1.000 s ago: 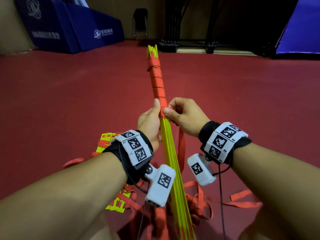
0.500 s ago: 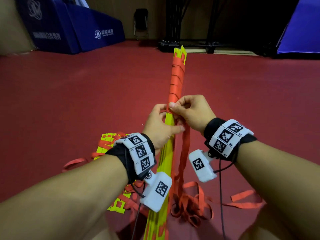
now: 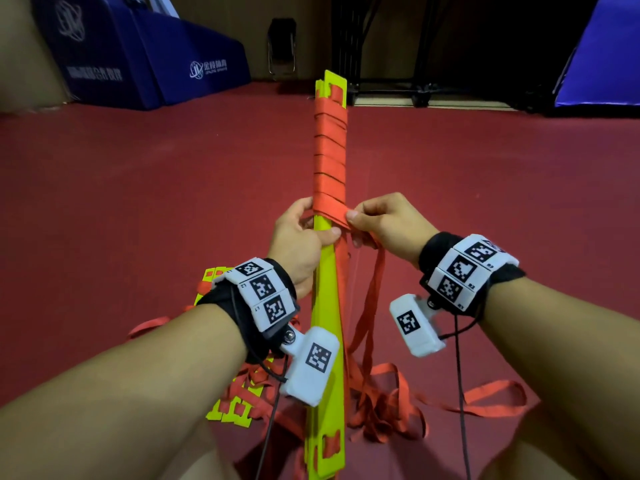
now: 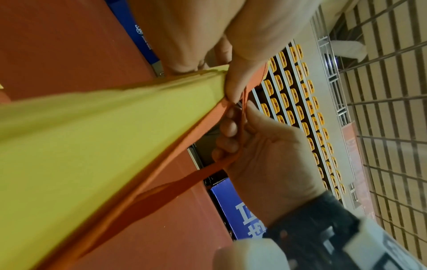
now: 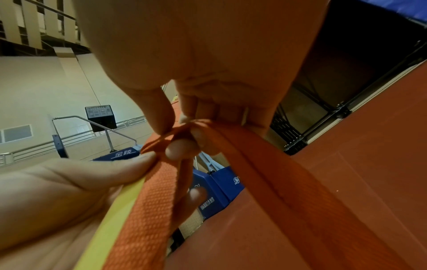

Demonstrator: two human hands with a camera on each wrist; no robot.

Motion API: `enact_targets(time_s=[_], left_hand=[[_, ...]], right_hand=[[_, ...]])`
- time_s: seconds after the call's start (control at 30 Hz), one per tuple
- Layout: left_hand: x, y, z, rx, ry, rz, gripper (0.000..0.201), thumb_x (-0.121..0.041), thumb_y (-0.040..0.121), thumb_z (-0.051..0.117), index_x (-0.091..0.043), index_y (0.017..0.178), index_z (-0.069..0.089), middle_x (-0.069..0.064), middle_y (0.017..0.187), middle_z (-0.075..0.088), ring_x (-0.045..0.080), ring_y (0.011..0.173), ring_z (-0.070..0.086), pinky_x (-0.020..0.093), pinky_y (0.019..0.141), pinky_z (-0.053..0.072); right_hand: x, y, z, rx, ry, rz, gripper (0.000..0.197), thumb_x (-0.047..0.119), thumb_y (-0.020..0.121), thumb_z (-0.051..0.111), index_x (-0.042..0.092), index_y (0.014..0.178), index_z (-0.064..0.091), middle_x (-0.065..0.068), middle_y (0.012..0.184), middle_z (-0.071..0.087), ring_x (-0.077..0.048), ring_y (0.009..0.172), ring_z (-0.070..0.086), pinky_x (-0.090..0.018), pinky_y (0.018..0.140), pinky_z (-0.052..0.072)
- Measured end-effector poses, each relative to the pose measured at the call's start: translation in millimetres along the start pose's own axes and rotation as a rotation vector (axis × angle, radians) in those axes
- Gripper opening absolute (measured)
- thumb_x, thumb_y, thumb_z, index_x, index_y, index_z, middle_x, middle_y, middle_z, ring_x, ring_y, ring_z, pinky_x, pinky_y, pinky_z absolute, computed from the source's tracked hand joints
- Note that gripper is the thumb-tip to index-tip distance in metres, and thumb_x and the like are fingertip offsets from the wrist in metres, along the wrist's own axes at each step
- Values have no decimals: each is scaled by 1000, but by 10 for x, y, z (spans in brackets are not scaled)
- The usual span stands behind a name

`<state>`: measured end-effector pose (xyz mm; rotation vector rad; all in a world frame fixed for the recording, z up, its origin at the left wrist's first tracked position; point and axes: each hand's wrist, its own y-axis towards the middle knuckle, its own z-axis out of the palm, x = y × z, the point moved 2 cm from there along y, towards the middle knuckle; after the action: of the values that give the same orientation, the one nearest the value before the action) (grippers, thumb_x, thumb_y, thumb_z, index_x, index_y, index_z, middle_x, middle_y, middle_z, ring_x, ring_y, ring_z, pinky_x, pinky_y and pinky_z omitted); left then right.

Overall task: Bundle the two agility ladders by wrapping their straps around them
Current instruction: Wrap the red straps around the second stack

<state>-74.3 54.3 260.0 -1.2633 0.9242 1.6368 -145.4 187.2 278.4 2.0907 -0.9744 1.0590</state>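
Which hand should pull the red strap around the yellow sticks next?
Probably the right hand. It already pinches the loose red strap just below the last wrap, so it can lead the next turn. The left hand grips the yellow ladder bundle, holding it steady.

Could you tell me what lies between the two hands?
In the head view, the yellow rungs and the lowest strap wrap lie between the left hand and right hand.

The right hand (image 5: 208, 73) pinches the orange strap (image 5: 148, 210) beside the yellow rungs (image 5: 110, 224), which the left hand (image 5: 57, 191) holds.
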Motion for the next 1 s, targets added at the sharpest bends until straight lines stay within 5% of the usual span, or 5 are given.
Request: enact_targets(time_s=[0.17, 0.3, 0.57, 0.87, 1.0], left_hand=[[-60, -33, -31, 44, -30, -43, 40, 21, 88, 56, -14, 105, 63, 15, 90, 63, 33, 80, 59, 67, 88, 53], [-103, -53, -36, 55, -58, -72, 41, 19, 91, 55, -3, 125, 60, 16, 86, 64, 31, 68, 61, 41, 61, 61], [-119, -64, -37, 48, -82, -94, 45, 18, 91, 54, 0, 132, 58, 18, 96, 67, 17, 63, 67, 26, 55, 57], [-107, -69, -66, 14, -36, -53, 40, 20, 89, 56, -16, 103, 65, 8, 82, 66, 18, 64, 61, 42, 77, 53], [-123, -75, -49, 33, -92, -65, 41, 20, 90, 56, -15, 112, 62, 10, 87, 68, 17, 63, 66, 37, 69, 56]], right_hand=[[10, -3, -69, -16, -24, -53, 29, 15, 99, 60, 16, 70, 65, 5, 60, 63, -15, 60, 52, -31, 64, 42], [5, 4, -71, -43, 10, -58, 20, 13, 97, 63, 14, 77, 65, 9, 59, 62, -9, 61, 56, -32, 68, 49], [-9, -17, -64, -16, 99, -43, 14, 9, 93, 68, 13, 80, 67, 7, 63, 66, -6, 62, 61, -27, 68, 52], [59, -59, -88, 11, 158, -56, 12, 0, 86, 74, 10, 80, 69, 3, 63, 67, -5, 56, 59, -20, 61, 50], [1, -26, -85, -26, 175, -10, 9, 2, 87, 73, 9, 82, 70, 1, 65, 69, -8, 61, 63, -24, 62, 51]])
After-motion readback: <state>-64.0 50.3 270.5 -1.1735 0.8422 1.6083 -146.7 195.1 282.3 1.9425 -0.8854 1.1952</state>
